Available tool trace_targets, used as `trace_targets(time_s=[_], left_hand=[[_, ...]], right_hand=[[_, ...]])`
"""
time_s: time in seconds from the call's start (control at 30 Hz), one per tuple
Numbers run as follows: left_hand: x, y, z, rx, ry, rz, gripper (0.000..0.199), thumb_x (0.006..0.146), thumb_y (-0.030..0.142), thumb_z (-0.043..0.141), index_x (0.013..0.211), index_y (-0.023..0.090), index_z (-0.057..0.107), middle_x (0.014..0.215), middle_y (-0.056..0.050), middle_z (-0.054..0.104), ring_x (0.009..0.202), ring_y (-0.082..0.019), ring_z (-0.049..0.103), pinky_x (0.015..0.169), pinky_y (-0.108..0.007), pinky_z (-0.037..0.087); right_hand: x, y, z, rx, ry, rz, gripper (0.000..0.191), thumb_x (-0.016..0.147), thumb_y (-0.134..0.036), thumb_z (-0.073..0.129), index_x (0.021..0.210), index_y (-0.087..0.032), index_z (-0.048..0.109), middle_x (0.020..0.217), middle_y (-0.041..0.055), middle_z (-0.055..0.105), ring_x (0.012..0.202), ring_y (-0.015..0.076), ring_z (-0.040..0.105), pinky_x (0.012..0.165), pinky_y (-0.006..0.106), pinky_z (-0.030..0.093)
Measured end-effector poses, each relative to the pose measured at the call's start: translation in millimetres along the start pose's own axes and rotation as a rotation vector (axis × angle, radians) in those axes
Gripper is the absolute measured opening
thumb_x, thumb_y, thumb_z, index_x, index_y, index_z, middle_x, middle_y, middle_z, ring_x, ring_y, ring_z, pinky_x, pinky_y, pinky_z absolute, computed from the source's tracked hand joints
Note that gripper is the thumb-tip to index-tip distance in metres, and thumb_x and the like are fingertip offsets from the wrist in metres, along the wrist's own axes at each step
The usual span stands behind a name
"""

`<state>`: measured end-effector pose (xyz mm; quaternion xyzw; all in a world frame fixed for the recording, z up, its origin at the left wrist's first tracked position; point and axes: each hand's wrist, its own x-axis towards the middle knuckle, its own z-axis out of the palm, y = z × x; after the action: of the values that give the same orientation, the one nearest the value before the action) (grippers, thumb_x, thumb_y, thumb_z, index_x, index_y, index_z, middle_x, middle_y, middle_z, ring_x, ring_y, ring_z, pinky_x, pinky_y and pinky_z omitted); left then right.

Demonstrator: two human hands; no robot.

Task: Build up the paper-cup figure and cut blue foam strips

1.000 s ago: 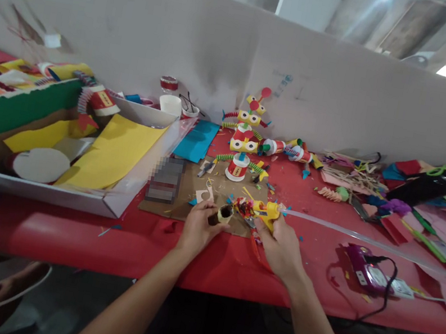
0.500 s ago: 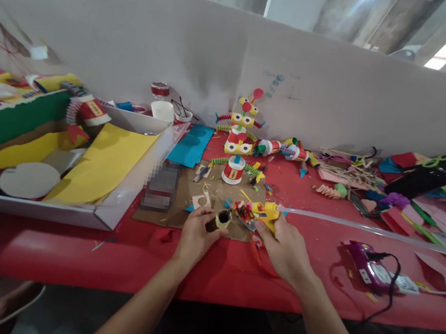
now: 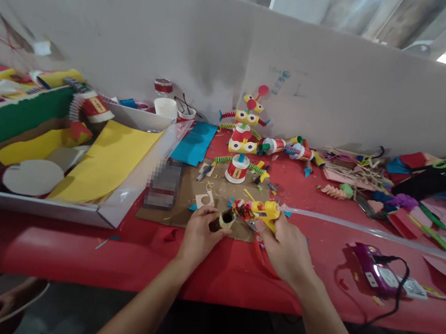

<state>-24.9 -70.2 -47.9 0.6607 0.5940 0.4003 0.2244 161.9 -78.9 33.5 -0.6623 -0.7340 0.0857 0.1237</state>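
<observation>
My left hand [image 3: 197,238] is closed round a short paper tube [image 3: 226,220], its open end tilted toward the right. In my right hand [image 3: 289,251] is a yellow hot glue gun [image 3: 268,212], pointed left at the tube's rim. Whether its tip touches the rim I cannot tell. A long clear glue stick [image 3: 350,225] trails from its back end to the right. Colourful crinkled material [image 3: 244,209] covers the front of the gun. Under my right hand lies a red-handled tool [image 3: 260,243], partly hidden. Beyond my hands a paper-cup figure [image 3: 237,169] stands on brown cardboard [image 3: 172,217].
At left stands a white box [image 3: 82,214] with yellow paper [image 3: 115,160] inside. Blue paper [image 3: 193,144] lies behind the cardboard. Several finished figures lean near the wall. On the right are a purple power strip [image 3: 375,267] with a black cord and piled craft scraps.
The left hand has tipped the tube toward the right, and its opening is closer to the glue gun's front. My view has shifted slightly. Both grips are unchanged.
</observation>
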Motion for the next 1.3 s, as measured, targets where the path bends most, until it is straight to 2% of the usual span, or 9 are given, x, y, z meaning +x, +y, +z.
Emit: trace_targets(time_s=[0.23,0.67,1.3], left_hand=[[0,-1,0.5,-0.010,-0.010,-0.018,0.023,0.067,0.031,0.073,0.085,0.017,0.069,0.098,-0.007,0.062,0.097,-0.021,0.057,0.088,-0.033,0.045],[1,2,-0.2,-0.003,-0.020,-0.025,0.022,0.067,0.031,0.073,0.083,0.017,0.070,0.093,-0.006,0.063,0.092,-0.020,0.057,0.083,-0.032,0.046],[2,5,-1.3,0.003,-0.025,-0.049,0.020,0.066,0.031,0.073,0.082,0.018,0.071,0.095,-0.006,0.063,0.092,-0.021,0.057,0.082,-0.032,0.046]], right_hand=[[-3,-4,0,0.005,-0.031,0.015,0.034,0.091,-0.043,0.034,0.102,-0.014,0.050,0.084,0.0133,0.069,0.079,0.0284,0.064,0.059,0.029,0.032],[-4,-7,0,0.016,-0.021,-0.024,0.035,0.091,-0.044,0.036,0.102,-0.014,0.051,0.086,0.0139,0.069,0.077,0.0271,0.064,0.058,0.029,0.033],[-9,-12,-4,-0.020,-0.055,-0.049,0.036,0.092,-0.044,0.034,0.101,-0.014,0.052,0.083,0.0124,0.070,0.073,0.0255,0.065,0.056,0.028,0.031]])
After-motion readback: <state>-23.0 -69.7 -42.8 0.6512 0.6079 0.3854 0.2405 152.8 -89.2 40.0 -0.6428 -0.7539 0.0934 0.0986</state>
